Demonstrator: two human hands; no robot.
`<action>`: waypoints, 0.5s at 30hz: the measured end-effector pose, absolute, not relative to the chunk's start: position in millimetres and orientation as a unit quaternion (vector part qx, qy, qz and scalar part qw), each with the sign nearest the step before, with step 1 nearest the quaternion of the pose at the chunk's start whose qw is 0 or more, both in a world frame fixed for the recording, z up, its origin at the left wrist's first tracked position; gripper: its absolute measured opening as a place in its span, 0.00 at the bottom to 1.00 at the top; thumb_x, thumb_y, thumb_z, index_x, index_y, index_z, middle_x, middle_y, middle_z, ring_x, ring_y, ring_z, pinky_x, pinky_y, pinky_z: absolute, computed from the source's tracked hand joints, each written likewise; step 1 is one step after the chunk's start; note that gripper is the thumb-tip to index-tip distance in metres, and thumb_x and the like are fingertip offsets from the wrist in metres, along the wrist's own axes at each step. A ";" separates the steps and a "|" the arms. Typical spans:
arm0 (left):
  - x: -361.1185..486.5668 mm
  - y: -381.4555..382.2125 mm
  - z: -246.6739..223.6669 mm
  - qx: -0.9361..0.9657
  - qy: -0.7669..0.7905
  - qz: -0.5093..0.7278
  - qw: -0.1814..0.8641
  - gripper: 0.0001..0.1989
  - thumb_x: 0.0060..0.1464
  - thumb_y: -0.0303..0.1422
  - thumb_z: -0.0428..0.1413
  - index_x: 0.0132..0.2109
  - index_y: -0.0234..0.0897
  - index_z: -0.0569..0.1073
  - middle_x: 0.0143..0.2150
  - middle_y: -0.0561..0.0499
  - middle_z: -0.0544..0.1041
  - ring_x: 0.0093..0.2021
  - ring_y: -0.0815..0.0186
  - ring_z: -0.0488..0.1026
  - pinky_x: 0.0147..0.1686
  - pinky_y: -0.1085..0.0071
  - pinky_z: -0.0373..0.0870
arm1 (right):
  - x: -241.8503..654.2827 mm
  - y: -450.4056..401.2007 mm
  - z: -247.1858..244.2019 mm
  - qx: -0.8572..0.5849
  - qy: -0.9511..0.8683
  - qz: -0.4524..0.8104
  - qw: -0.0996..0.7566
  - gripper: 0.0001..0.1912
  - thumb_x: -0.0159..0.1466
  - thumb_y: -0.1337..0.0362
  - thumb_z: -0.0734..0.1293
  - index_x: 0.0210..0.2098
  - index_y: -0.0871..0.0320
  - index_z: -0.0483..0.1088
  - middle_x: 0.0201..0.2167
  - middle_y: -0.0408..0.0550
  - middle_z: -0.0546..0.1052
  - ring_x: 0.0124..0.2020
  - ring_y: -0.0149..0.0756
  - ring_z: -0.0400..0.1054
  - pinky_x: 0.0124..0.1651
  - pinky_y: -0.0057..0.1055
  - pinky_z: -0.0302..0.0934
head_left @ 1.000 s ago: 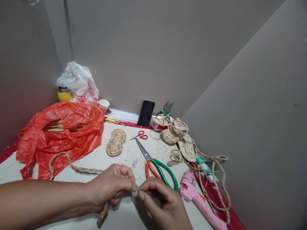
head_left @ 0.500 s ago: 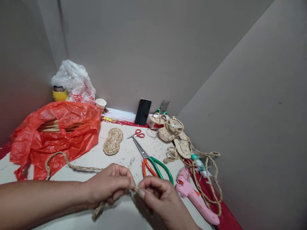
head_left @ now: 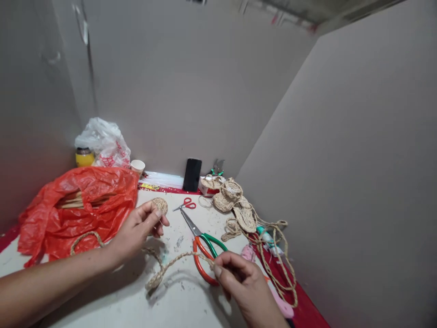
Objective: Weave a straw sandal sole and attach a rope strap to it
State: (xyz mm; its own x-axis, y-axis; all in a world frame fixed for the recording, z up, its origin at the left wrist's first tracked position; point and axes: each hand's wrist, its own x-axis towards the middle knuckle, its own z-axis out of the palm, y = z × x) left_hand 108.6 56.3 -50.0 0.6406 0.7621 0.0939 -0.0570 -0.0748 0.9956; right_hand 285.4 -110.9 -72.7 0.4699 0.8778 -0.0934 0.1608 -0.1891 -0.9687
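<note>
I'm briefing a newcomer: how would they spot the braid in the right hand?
Right of the red plastic bag, large scissors lie on the pale tabletop. The straw-coloured braid arches in front of their orange handle. Unlike the cord loops farther right, it is pinched by the right hand.

Hands (head_left: 243, 279) now well apart

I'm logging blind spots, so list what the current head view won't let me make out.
In the head view:
- Woven straw piece: full outline hidden behind the left hand.
- Pink glue gun: mostly hidden behind the right hand.
- Braided cord: one stretch hidden behind the left forearm and hand.
- Objects at the top edge: blurred and cut off.
</note>
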 end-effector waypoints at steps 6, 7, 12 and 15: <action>98.9 33.0 -11.8 0.689 0.189 0.352 0.605 0.22 0.51 0.27 0.57 0.53 0.43 0.63 0.47 0.48 0.73 0.43 0.66 0.69 0.43 0.67 0.65 | 278.1 -110.2 -53.0 -0.639 -0.427 0.298 0.566 0.10 0.53 0.59 0.69 0.22 0.60 0.68 0.17 0.39 0.64 0.20 0.27 0.53 0.24 0.25 0.49; 97.0 27.0 -6.2 0.696 0.173 0.337 0.610 0.24 0.51 0.26 0.56 0.55 0.43 0.61 0.48 0.47 0.73 0.45 0.64 0.68 0.45 0.66 0.64 | 276.5 -110.7 -49.2 -0.633 -0.435 0.288 0.571 0.10 0.53 0.59 0.69 0.22 0.60 0.68 0.17 0.40 0.65 0.21 0.28 0.54 0.24 0.25 0.50; 88.3 -2.4 11.6 0.689 0.143 0.319 0.635 0.24 0.54 0.32 0.57 0.57 0.42 0.59 0.45 0.45 0.73 0.46 0.63 0.69 0.44 0.65 0.65 | 270.5 -100.4 -33.0 -0.566 -0.422 0.278 0.651 0.12 0.52 0.60 0.71 0.21 0.60 0.68 0.16 0.37 0.64 0.19 0.26 0.52 0.22 0.24 0.47; 87.4 -13.4 9.7 0.719 0.160 0.365 0.569 0.29 0.52 0.34 0.60 0.58 0.42 0.59 0.48 0.44 0.71 0.49 0.60 0.68 0.46 0.63 0.66 | 261.9 -83.2 -21.9 -0.478 -0.365 0.320 0.732 0.12 0.53 0.59 0.72 0.23 0.59 0.67 0.14 0.35 0.62 0.17 0.25 0.51 0.21 0.23 0.45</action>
